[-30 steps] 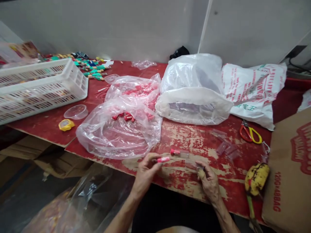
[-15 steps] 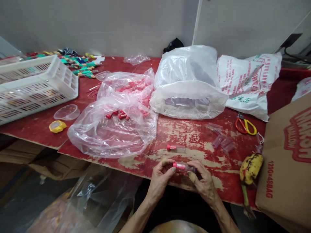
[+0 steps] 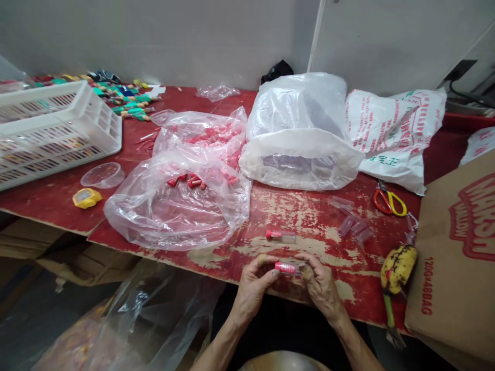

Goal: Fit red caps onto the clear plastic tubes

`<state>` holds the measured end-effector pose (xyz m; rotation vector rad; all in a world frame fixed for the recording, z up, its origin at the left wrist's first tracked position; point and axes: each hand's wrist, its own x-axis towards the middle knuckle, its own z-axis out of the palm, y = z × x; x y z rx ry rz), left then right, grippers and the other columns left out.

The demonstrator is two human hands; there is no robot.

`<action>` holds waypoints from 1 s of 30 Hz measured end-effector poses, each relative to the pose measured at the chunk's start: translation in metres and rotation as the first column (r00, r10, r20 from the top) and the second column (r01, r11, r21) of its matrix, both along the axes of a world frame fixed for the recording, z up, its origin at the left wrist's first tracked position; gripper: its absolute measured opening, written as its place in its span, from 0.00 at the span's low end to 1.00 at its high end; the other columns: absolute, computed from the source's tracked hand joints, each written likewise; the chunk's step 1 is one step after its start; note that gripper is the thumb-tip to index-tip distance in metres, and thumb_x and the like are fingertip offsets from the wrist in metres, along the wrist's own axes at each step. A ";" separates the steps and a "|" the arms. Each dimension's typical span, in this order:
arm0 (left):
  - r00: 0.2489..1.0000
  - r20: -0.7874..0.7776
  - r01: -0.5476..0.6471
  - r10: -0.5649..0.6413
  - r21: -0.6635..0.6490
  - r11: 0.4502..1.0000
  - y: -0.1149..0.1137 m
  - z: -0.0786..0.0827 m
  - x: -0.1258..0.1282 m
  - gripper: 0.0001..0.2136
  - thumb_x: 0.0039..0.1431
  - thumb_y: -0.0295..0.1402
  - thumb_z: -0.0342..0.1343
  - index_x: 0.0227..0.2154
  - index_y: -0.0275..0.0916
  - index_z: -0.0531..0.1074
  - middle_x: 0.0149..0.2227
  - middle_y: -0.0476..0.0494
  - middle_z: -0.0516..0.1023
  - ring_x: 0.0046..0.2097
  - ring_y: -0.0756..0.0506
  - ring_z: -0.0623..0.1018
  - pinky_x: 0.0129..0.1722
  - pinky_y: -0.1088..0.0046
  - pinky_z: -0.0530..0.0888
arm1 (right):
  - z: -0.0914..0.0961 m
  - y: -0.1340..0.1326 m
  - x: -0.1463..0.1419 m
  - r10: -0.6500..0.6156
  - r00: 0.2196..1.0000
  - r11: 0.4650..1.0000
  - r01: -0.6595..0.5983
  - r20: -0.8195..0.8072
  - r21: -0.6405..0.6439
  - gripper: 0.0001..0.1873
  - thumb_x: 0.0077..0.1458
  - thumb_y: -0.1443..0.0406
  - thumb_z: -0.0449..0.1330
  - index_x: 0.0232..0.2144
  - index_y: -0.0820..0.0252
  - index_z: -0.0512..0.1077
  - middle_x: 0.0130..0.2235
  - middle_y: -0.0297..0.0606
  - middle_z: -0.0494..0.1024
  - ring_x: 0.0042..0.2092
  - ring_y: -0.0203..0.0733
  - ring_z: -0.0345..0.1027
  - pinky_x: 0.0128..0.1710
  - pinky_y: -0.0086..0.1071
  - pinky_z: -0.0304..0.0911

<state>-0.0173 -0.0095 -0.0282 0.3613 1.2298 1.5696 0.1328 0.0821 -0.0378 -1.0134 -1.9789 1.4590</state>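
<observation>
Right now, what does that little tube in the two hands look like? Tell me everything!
The little tube is a small see-through plastic sleeve with a bright pink end on its left. It lies sideways, pinched between the fingertips of the left hand at the pink end and the right hand at the clear end, just above the near edge of the worn red table. What is inside is too small to tell.

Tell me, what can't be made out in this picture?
Head view only.
Clear tube, held between left hand and right hand: fingers cover its far end; how deep the pink piece sits is unclear.
White bag: cloudy plastic hides its contents.
Cardboard box: cut off by the right edge.
</observation>
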 end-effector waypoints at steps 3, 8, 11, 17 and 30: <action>0.998 0.043 -0.055 0.055 -0.001 0.998 0.000 -0.003 -0.001 0.12 0.44 0.32 0.65 0.33 0.37 0.73 0.26 0.51 0.74 0.23 0.53 0.71 0.24 0.79 0.70 | 0.006 0.000 -0.001 0.039 0.999 0.998 -0.041 0.036 0.049 0.20 0.57 0.57 0.50 0.50 0.58 0.63 0.41 0.39 0.76 0.36 0.40 0.71 0.32 0.28 0.66; 0.997 0.054 -0.049 0.049 0.004 0.999 0.001 -0.007 -0.002 0.12 0.45 0.32 0.65 0.34 0.37 0.72 0.26 0.51 0.74 0.23 0.53 0.71 0.24 0.79 0.69 | 0.011 0.004 0.001 0.072 0.995 0.989 -0.080 0.069 0.128 0.11 0.56 0.61 0.52 0.40 0.58 0.66 0.35 0.35 0.73 0.31 0.36 0.67 0.29 0.27 0.61; 0.997 0.056 -0.043 0.044 -0.014 0.999 0.000 -0.007 -0.003 0.13 0.44 0.33 0.65 0.34 0.37 0.72 0.24 0.52 0.74 0.23 0.53 0.71 0.24 0.79 0.69 | 0.010 0.006 0.001 0.087 0.987 0.977 -0.111 0.135 0.183 0.17 0.59 0.57 0.48 0.23 0.58 0.64 0.20 0.30 0.63 0.22 0.35 0.58 0.23 0.28 0.53; 0.997 0.064 -0.037 0.038 -0.020 0.999 0.000 -0.008 -0.003 0.12 0.44 0.33 0.65 0.33 0.37 0.72 0.25 0.51 0.75 0.23 0.53 0.71 0.23 0.79 0.69 | 0.015 0.006 0.000 0.119 0.987 0.980 -0.134 0.107 0.145 0.12 0.56 0.60 0.53 0.42 0.58 0.66 0.35 0.35 0.72 0.33 0.37 0.65 0.32 0.28 0.59; 0.998 0.044 -0.032 0.033 -0.008 0.999 -0.001 -0.007 -0.003 0.13 0.44 0.34 0.65 0.33 0.36 0.72 0.25 0.51 0.73 0.23 0.53 0.71 0.25 0.78 0.69 | 0.019 0.003 0.000 0.092 0.979 0.977 -0.125 0.183 0.173 0.20 0.61 0.55 0.44 0.24 0.58 0.65 0.21 0.32 0.66 0.24 0.37 0.61 0.24 0.29 0.55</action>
